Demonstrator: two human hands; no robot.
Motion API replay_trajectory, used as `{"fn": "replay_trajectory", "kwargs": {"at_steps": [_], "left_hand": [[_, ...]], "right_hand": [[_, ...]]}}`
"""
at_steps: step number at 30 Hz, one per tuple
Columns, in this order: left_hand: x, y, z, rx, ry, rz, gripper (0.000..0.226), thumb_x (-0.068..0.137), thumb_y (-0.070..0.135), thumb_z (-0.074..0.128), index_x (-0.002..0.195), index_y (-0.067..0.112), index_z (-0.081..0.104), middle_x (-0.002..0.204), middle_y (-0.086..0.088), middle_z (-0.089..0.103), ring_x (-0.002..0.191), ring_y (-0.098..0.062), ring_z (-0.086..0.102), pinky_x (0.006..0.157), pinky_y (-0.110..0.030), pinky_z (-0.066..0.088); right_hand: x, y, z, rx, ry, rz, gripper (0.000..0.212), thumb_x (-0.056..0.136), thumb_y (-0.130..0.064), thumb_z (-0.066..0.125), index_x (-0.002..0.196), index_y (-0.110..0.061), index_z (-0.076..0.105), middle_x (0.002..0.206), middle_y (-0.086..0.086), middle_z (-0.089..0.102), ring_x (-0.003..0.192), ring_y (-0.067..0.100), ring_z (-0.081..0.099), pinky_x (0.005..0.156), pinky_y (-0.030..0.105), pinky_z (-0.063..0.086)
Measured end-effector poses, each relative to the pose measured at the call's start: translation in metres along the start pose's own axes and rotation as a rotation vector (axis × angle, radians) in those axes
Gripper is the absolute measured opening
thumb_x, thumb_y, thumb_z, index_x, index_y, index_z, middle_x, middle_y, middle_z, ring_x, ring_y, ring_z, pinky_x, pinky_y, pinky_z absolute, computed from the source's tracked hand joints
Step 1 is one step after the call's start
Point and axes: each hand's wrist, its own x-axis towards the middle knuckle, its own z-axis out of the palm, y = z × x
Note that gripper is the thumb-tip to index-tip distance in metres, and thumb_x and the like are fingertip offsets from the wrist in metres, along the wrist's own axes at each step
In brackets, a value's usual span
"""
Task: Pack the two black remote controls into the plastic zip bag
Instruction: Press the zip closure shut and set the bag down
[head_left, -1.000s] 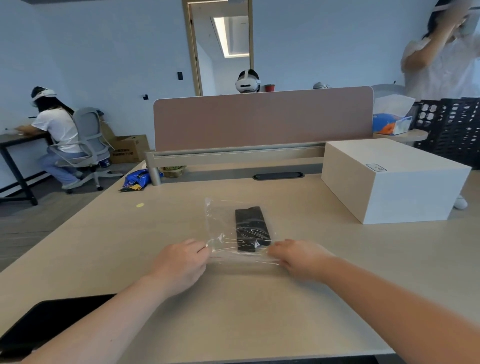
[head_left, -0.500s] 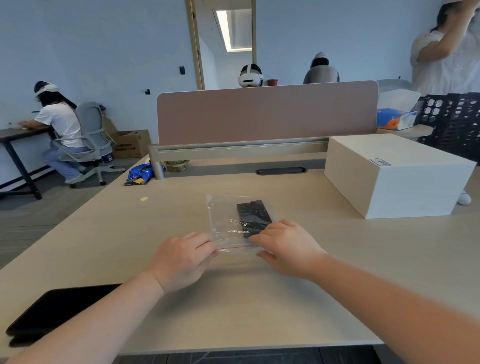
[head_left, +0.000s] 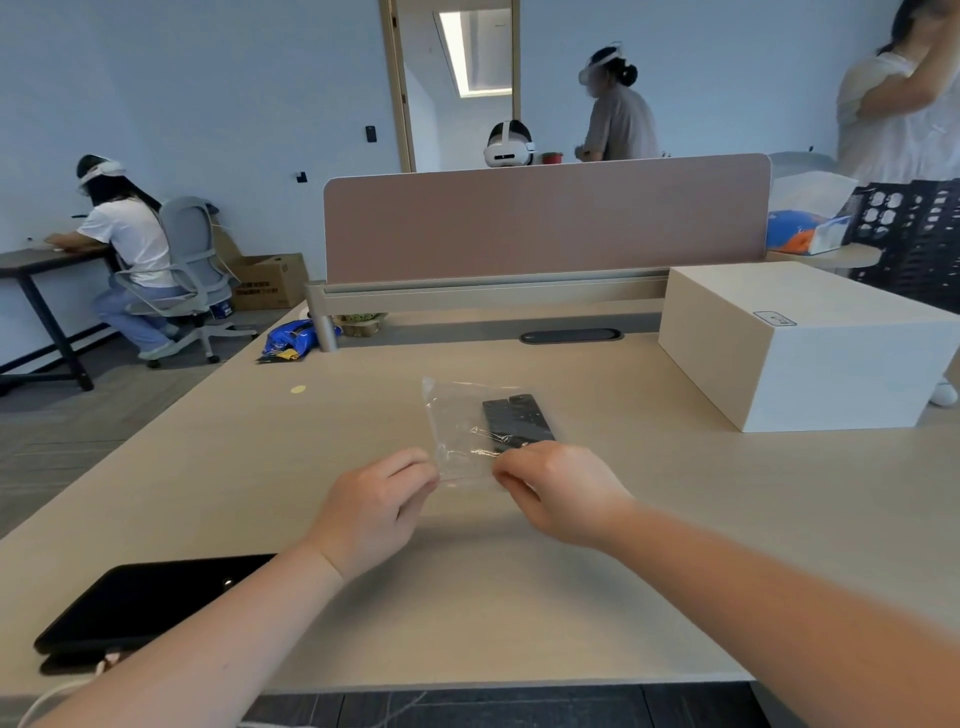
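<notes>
Plastic zip bag (head_left: 462, 436) lies flat on the desk (head_left: 675, 519), black remote controls (head_left: 517, 422) inside at its right; left hand (head_left: 376, 512) pinches the bag's near left corner; right hand (head_left: 561, 491) pinches its near edge just beside.

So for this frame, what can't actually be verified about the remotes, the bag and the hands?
- Remote count: head view shows one dark block inside the zip bag; creased plastic and the right hand hide whether it is two.
- Zip seal: the bag's near edge is pinched between the left hand and the right hand, so its closure is unreadable.
- Remote buttons: too small.
</notes>
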Motion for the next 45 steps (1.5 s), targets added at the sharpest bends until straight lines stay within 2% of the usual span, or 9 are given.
{"fn": "replay_trajectory", "kwargs": {"at_steps": [7,11,18,22,28,31,36,41,45], "left_hand": [[-0.001,0.006,0.001,0.033,-0.045,0.049,0.032,0.096,0.037,0.031,0.085,0.018,0.055,0.069,0.001,0.064,0.052,-0.025,0.053,0.037,-0.026,0.040],[0.001,0.010,0.001,0.127,-0.031,0.077,0.025,0.090,0.033,0.048,0.076,0.018,0.064,0.075,0.008,0.069,0.056,-0.019,0.057,0.040,-0.023,0.038],[0.000,0.006,0.009,-0.022,-0.039,0.010,0.038,0.095,0.045,0.030,0.087,0.027,0.063,0.072,0.007,0.070,0.058,-0.023,0.063,0.040,-0.026,0.049],[0.004,0.006,0.009,-0.022,-0.039,0.017,0.039,0.094,0.044,0.033,0.085,0.026,0.066,0.078,0.011,0.072,0.065,-0.017,0.064,0.045,-0.022,0.050],[0.005,0.005,0.010,-0.013,-0.065,0.039,0.041,0.095,0.044,0.032,0.084,0.026,0.067,0.076,0.011,0.072,0.066,-0.018,0.064,0.045,-0.022,0.049],[0.004,0.005,0.010,-0.020,-0.092,0.029,0.023,0.089,0.036,0.046,0.084,0.026,0.066,0.077,0.010,0.072,0.066,-0.019,0.065,0.046,-0.025,0.051],[0.005,0.004,0.010,0.006,-0.122,0.031,0.025,0.087,0.034,0.047,0.082,0.025,0.069,0.072,0.009,0.072,0.066,-0.016,0.062,0.045,-0.022,0.049],[0.005,0.003,0.011,0.012,-0.146,0.021,0.028,0.088,0.034,0.045,0.080,0.023,0.069,0.071,0.008,0.071,0.066,-0.019,0.064,0.045,-0.025,0.050],[0.004,0.003,0.010,0.006,-0.148,0.021,0.027,0.088,0.035,0.045,0.080,0.024,0.069,0.072,0.008,0.071,0.067,-0.019,0.065,0.045,-0.025,0.050]], "right_hand": [[0.008,-0.012,0.007,0.037,0.021,-0.016,0.035,0.083,-0.034,0.039,0.083,-0.015,0.068,0.071,0.003,0.072,0.068,0.026,0.067,0.050,0.034,0.055],[0.012,-0.015,0.010,0.043,0.049,-0.027,0.032,0.083,-0.028,0.043,0.074,-0.013,0.070,0.062,0.003,0.070,0.059,0.025,0.065,0.045,0.031,0.054],[0.011,-0.013,0.011,-0.039,0.051,-0.083,0.036,0.082,-0.029,0.040,0.061,-0.014,0.066,0.046,0.000,0.058,0.044,0.024,0.056,0.039,0.021,0.041],[0.010,-0.012,0.012,-0.089,0.009,-0.061,0.019,0.074,-0.022,0.060,0.058,-0.014,0.066,0.044,0.000,0.059,0.042,0.024,0.057,0.040,0.020,0.040],[0.012,-0.014,0.010,-0.068,-0.014,-0.027,0.016,0.070,-0.011,0.064,0.054,-0.013,0.063,0.040,0.004,0.058,0.037,0.026,0.053,0.042,0.020,0.040],[0.011,-0.015,0.010,-0.004,-0.033,0.049,0.017,0.079,-0.015,0.059,0.066,-0.011,0.070,0.055,0.008,0.068,0.052,0.028,0.062,0.050,0.027,0.045],[0.012,-0.016,0.005,0.104,-0.139,0.167,0.019,0.092,-0.023,0.055,0.099,-0.017,0.073,0.096,0.005,0.076,0.090,0.025,0.065,0.074,0.031,0.048],[0.012,-0.017,0.007,-0.072,-0.056,0.045,0.020,0.074,-0.020,0.063,0.054,-0.016,0.066,0.042,0.003,0.063,0.039,0.024,0.057,0.049,0.021,0.041],[0.012,-0.016,0.012,-0.133,-0.052,0.016,0.021,0.071,-0.023,0.061,0.051,-0.019,0.064,0.037,0.001,0.059,0.034,0.022,0.055,0.049,0.025,0.047]]}}
